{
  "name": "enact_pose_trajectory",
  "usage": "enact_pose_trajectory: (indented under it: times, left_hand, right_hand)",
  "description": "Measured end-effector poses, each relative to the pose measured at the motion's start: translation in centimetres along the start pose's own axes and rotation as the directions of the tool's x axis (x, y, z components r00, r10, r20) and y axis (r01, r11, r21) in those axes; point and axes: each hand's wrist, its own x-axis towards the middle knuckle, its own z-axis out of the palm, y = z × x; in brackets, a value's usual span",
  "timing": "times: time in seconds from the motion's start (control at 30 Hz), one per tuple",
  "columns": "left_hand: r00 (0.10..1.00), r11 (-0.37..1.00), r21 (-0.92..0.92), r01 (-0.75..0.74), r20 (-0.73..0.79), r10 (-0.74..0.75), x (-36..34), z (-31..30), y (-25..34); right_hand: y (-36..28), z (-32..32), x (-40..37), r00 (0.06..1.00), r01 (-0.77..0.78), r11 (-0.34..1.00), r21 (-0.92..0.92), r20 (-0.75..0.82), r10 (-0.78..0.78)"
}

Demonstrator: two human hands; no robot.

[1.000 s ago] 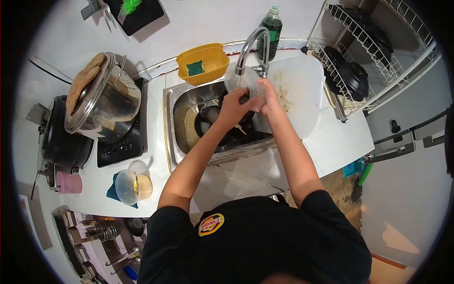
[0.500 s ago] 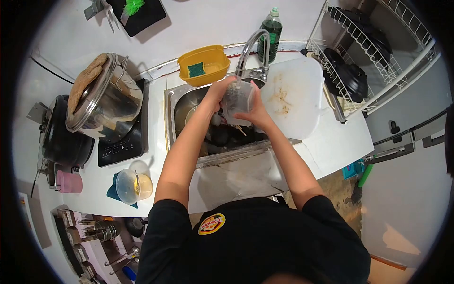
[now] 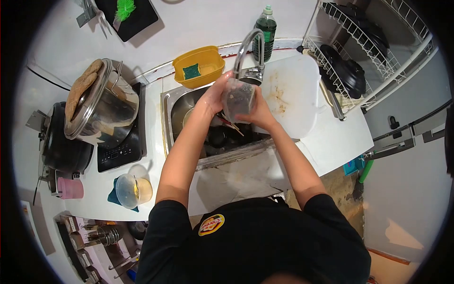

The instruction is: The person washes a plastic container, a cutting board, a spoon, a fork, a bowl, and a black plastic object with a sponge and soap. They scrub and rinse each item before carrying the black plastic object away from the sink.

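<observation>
Over the sink [image 3: 166,118] I hold a clear plastic container [image 3: 239,100] between both hands, beneath the curved metal faucet [image 3: 243,43]. My left hand [image 3: 215,97] is closed on its left side. On the other side my right hand [image 3: 257,111] grips it, the thumb lying across its lower part. The container is tilted and its wall looks wet or spotted. Below my hands, dark dishes [image 3: 220,137] and a pair of thin sticks [image 3: 231,124] lie in the basin. Part of the basin is hidden by my hands and forearms.
Behind the sink stand a yellow basin [image 3: 210,59] with a green sponge [image 3: 191,71] and a bottle of green liquid [image 3: 265,35]. A white cutting board [image 3: 298,94] lies right, near a dish rack [image 3: 369,102]. Left are a large pot [image 3: 111,104] and a plastic tub [image 3: 130,191].
The container has turned slightly in my hands, its wall now facing more upward. My left hand shows more of its back. The whole view has shifted a little.
</observation>
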Motion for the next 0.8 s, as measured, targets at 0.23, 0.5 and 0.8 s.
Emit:
enact_pose_trajectory:
  times: [0.23,0.5,0.8]
  left_hand:
    - [0.991,0.986,0.132,-0.106,-0.068,0.116,-1.9,2.2,-0.4]
    - [0.962,0.866,0.462,-0.190,-0.086,0.257,-1.9,0.4,-2.2]
    - [0.937,0.981,0.083,0.173,-0.322,-0.138,-2.0,-1.4,-4.5]
  right_hand:
    - [0.1,-1.0,1.8,0.985,-0.107,0.946,0.304,0.163,0.059]
    - [0.1,1.1,1.4,0.916,-0.398,0.687,0.608,0.309,0.258]
    - [1.6,0.9,-1.0,0.977,-0.211,0.764,0.610,0.122,0.172]
